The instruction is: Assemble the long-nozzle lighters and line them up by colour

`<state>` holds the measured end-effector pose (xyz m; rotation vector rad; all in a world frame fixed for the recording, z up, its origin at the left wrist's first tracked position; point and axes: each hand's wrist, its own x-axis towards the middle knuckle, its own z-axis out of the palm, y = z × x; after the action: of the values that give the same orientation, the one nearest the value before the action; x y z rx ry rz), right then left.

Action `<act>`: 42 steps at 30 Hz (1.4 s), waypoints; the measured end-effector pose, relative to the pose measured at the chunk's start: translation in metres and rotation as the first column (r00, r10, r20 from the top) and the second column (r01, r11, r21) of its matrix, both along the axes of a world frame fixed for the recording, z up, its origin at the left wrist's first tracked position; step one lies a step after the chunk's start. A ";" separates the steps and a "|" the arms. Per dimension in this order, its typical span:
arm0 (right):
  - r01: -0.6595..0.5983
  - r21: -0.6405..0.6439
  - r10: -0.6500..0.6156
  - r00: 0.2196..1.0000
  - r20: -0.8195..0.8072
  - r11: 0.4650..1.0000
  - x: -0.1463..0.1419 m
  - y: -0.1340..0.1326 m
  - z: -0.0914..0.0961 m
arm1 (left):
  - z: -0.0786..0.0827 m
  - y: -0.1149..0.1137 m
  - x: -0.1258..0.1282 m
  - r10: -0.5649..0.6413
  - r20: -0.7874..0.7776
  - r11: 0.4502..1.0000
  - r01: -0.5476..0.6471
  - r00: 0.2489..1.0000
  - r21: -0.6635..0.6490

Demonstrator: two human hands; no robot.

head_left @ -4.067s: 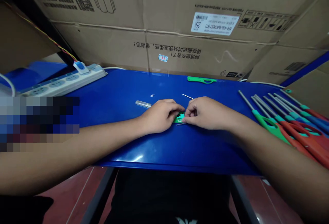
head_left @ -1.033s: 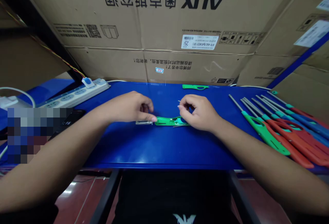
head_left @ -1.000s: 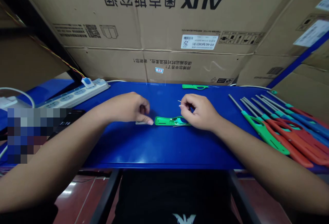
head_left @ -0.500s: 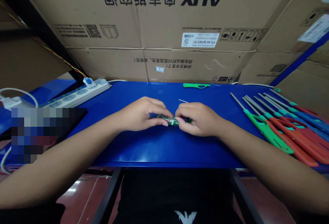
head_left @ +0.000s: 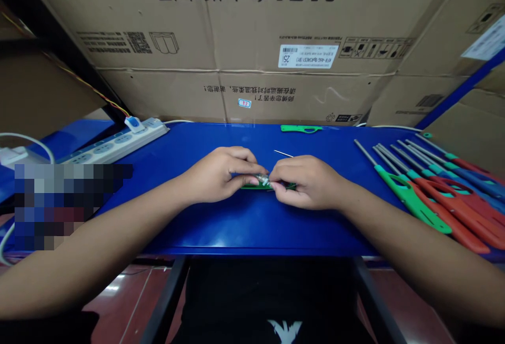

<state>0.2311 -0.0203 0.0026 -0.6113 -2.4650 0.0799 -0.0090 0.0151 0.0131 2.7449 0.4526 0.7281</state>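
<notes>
Head view. Counted two bare hands, both over the middle of the glossy blue counter (head_left: 236,225). Found the left hand (head_left: 224,175) with fingers pinched on one small, clear plastic cylinder (head_left: 262,179), close over one long green plastic half-shell (head_left: 252,188). Located both at mid-counter, between the hands; cannot tell whether seated one inside the other. Noted the right hand (head_left: 310,182) with thumb and forefinger drawn nearly together at the pale end of the cylinder; cannot tell whether gripping anything. Counted one thin, straight metal rod (head_left: 282,152) just beyond the right hand; cannot tell whether held or lying.

Farther back, recorded one bright green plastic handle piece with a loop (head_left: 301,129), near the foot of the brown printed cardboard panel (head_left: 236,33). To the right, counted at least seven long-nosed lighters with steel tubes and coloured plastic handles (head_left: 445,204): one green, the others orange, red or blue. Cannot fix an exact total because of overlap. To the left, counted one white plastic power strip (head_left: 118,141) with one blue-and-white plug (head_left: 134,124) fitted.

Unable to see most of the half-shell, under both hands, or the rod's near end, behind the right. Found several lighter handles cut off at the right edge. Found a pixelated patch (head_left: 51,202) across the left end of the counter.
</notes>
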 end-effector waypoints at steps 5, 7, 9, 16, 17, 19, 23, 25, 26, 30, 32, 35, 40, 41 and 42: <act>-0.002 -0.072 -0.003 0.998 -0.063 0.997 -0.001 -0.001 0.000 | -0.001 -0.001 0.001 0.039 0.004 0.998 -0.039 0.999 0.054; -0.007 -0.065 0.001 0.996 -0.094 0.998 0.000 -0.001 0.001 | 0.000 -0.001 0.000 0.037 0.006 0.998 -0.037 0.999 0.041; -0.004 -0.057 -0.002 0.995 -0.101 0.998 0.001 0.000 0.002 | 0.000 -0.001 0.000 0.036 -0.006 0.999 -0.035 0.999 0.025; -0.009 -0.075 0.006 0.999 -0.046 0.997 0.001 -0.001 0.002 | -0.001 -0.005 0.002 0.046 -0.043 0.999 -0.046 0.998 0.011; -0.013 -0.079 0.010 0.999 -0.038 0.997 0.001 -0.001 0.002 | -0.001 -0.005 0.003 0.055 -0.043 0.998 -0.054 0.998 0.017; -0.020 -0.102 0.017 0.999 -0.029 0.995 0.001 -0.001 0.001 | -0.002 -0.007 0.004 0.079 -0.040 0.996 -0.078 0.996 0.033; -0.032 -0.149 0.028 0.999 -0.027 0.988 0.001 0.000 0.000 | -0.006 -0.011 0.007 0.125 -0.015 0.991 -0.124 0.992 0.048; -0.031 -0.147 0.029 0.999 -0.019 0.989 0.000 -0.001 -0.002 | -0.009 -0.012 0.009 0.145 -0.002 0.988 -0.145 0.989 0.048; -0.025 -0.141 0.024 1.000 -0.011 0.990 0.000 -0.001 -0.002 | -0.010 -0.012 0.009 0.156 0.002 0.986 -0.156 0.988 0.050; -0.008 -0.090 0.014 0.997 0.069 0.996 0.001 0.003 -0.002 | -0.008 -0.006 0.007 0.156 -0.036 0.987 -0.155 0.987 0.040; -0.041 -0.044 0.046 0.993 0.112 0.998 0.003 0.009 0.000 | -0.003 0.002 0.002 0.098 -0.080 0.995 -0.100 0.992 -0.020; -0.098 -0.009 0.098 0.986 0.138 0.995 0.008 0.021 0.001 | 0.005 0.017 -0.008 0.060 -0.102 0.991 -0.072 0.993 -0.116; -0.140 -0.042 0.146 0.967 0.211 0.989 0.013 0.037 -0.004 | 0.006 0.038 -0.021 0.301 -0.073 0.941 -0.309 0.951 -0.137; -0.137 -0.049 0.145 0.963 0.226 0.989 0.012 0.038 -0.006 | 0.004 0.041 -0.022 0.321 -0.085 0.933 -0.330 0.943 -0.144; -0.134 -0.057 0.144 0.961 0.236 0.989 0.012 0.039 -0.008 | 0.001 0.042 -0.021 0.328 -0.099 0.928 -0.341 0.939 -0.151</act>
<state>0.2431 0.0189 -0.0050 -0.4878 -2.7453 0.1171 -0.0304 0.0572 0.0143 2.5696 0.9712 0.6333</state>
